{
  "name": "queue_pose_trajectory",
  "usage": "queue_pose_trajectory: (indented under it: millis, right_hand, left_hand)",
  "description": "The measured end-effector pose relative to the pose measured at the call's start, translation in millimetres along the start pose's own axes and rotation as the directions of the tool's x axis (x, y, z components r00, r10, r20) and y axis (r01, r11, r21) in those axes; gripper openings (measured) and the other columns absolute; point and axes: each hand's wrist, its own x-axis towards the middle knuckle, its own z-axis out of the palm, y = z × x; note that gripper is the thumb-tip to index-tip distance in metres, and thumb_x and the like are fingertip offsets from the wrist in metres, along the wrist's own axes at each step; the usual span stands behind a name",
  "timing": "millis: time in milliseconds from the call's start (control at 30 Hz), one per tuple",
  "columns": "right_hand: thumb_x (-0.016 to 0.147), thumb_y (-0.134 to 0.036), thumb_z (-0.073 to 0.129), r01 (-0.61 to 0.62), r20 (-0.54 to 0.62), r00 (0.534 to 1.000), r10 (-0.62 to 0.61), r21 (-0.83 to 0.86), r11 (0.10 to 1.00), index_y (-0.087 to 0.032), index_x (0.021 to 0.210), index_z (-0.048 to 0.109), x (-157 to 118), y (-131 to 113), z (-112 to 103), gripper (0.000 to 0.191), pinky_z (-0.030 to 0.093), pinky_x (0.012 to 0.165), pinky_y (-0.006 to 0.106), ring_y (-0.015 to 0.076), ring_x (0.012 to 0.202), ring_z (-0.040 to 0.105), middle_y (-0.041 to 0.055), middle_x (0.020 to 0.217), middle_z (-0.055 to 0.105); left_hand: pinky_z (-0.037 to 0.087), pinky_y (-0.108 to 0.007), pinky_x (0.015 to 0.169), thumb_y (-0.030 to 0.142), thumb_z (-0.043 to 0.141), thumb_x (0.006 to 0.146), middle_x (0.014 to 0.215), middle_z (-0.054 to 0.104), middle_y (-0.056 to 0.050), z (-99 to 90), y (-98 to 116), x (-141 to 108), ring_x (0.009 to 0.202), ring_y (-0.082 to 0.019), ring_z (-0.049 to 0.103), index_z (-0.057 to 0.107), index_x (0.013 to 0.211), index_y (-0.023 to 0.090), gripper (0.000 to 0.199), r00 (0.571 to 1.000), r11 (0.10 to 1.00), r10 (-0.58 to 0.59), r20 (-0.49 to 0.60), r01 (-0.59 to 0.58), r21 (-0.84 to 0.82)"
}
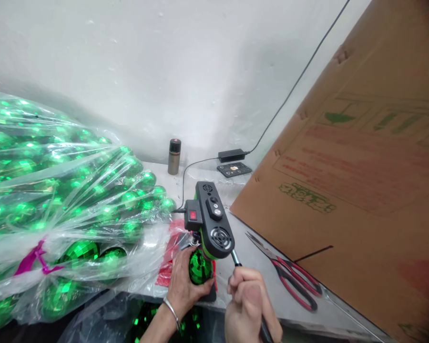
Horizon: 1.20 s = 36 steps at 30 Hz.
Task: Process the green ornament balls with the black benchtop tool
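Observation:
My left hand (186,276) is closed round a shiny green faceted ball ornament (200,267), its thumb along the near side. The ball sits directly under the front end of a black bench device (214,219) with round vents and a red switch; whether they touch I cannot tell. My right hand (252,302) makes a fist round a metal rod with a black grip (266,330). The rod's far end runs to the device's near right side, where the join is hidden. Red plastic (169,257) lies under the device, to the left of the ball.
Clear bags of green ornaments (75,190) crowd the left. Red-handled scissors (289,271) lie open on the right beside a big cardboard box (343,181). Along the wall are a spray can (174,157), a black power adapter (231,155) with its cable, and a phone (234,169).

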Motion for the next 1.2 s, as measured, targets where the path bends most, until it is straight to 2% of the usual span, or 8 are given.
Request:
queue_pose_trajectory:
  millis: [400, 700, 967, 1200]
  right_hand:
    - [0.11, -0.02, 0.053, 0.004, -0.008, 1.0, -0.004, 0.022, 1.0, -0.021, 0.065, 0.054, 1, 0, 2, 0.045, 0.037, 0.051, 0.025, 0.0111, 0.055, 0.051, -0.0018, 0.066, 0.056]
    - [0.11, -0.02, 0.052, 0.0, 0.006, 1.0, -0.001, 0.033, 0.999, -0.021, 0.065, 0.052, 2, -1, 0, 0.045, 0.039, 0.051, 0.024, 0.0108, 0.055, 0.052, -0.0022, 0.067, 0.057]
    - [0.109, -0.029, 0.059, -0.033, -0.056, 0.998, 0.035, 0.035, 0.999, -0.021, 0.061, 0.052, 7, -10, 8, 0.05, 0.041, 0.047, 0.023, 0.0112, 0.052, 0.052, -0.0025, 0.063, 0.054]
    - [0.11, -0.026, 0.056, -0.047, -0.045, 0.998, 0.05, 0.06, 0.997, -0.021, 0.062, 0.051, 5, -8, 8, 0.049, 0.041, 0.048, 0.022, 0.0103, 0.054, 0.051, -0.0027, 0.066, 0.056]
  left_hand:
    - [0.066, -0.066, 0.1, 0.035, 0.091, 0.067, 0.127, 0.079, -0.016, 3.4, -2, 0, 0.116, -0.043, 0.078, 0.066, 0.138, 0.021, 0.077, 1.0, 1.0, 0.008, -0.015, -0.008, 0.014]
    - [0.065, -0.068, 0.1, 0.029, 0.092, 0.065, 0.125, 0.079, -0.018, 4.1, -3, 0, 0.115, -0.044, 0.078, 0.065, 0.136, 0.019, 0.076, 1.0, 1.0, 0.002, -0.022, -0.001, 0.022]
    - [0.065, -0.067, 0.1, 0.029, 0.092, 0.065, 0.124, 0.079, -0.016, 4.5, -3, 1, 0.114, -0.043, 0.078, 0.066, 0.136, 0.019, 0.076, 1.0, 0.999, -0.003, -0.014, 0.004, 0.032]
    - [0.064, -0.069, 0.101, 0.027, 0.09, 0.064, 0.127, 0.079, -0.017, 7.1, -4, 0, 0.117, -0.044, 0.078, 0.065, 0.136, 0.019, 0.077, 1.0, 1.0, -0.013, -0.021, 0.013, 0.015]
